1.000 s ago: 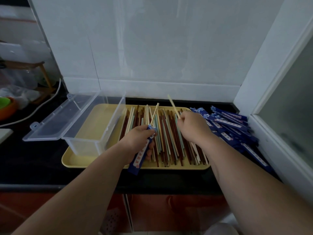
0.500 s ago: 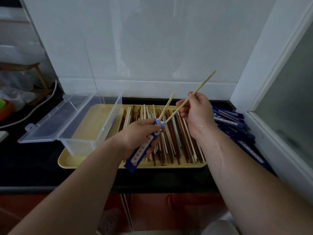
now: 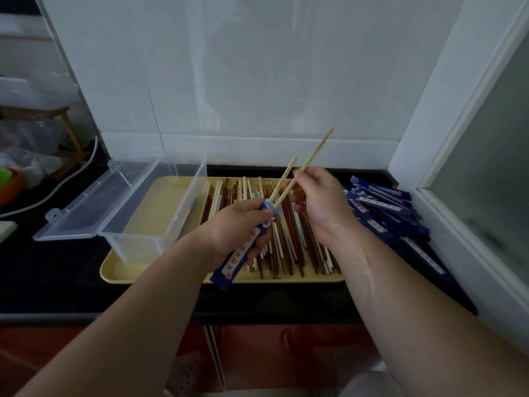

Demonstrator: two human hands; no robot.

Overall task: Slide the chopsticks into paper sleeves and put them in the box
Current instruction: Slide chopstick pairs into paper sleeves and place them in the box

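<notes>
With the left hand (image 3: 237,224), grips a blue paper sleeve (image 3: 242,252), fingers and thumb curled round its upper end, tail slanting down toward the body. Holds it raised over the tray, probably to give the mouth a steady target. With the right hand (image 3: 320,204), pinches a pale chopstick (image 3: 315,156) near its middle, lower tip right at the sleeve mouth, upper end angled up and away to the right. Shows a second pale chopstick (image 3: 286,176) already seated in the sleeve with its top half sticking out, so probably feeding in the second of a pair. Below both hands, on a yellow tray (image 3: 120,277): a loose pile of chopsticks (image 3: 286,245), brown, cream and pale green, laid lengthwise within easy reach. On the tray's left end: a clear plastic box (image 3: 186,202), nothing to be seen inside, hinged lid (image 3: 94,207) thrown open to the left, apparently ready for finished pairs. Right of the tray, on the black table (image 3: 43,267): a heap of more blue sleeves (image 3: 386,213). Behind, white wall tiles (image 3: 257,81); at right, a white window frame (image 3: 435,110); far left, a white cable (image 3: 71,179) and an orange bowl (image 3: 8,187). Dim light throughout.
</notes>
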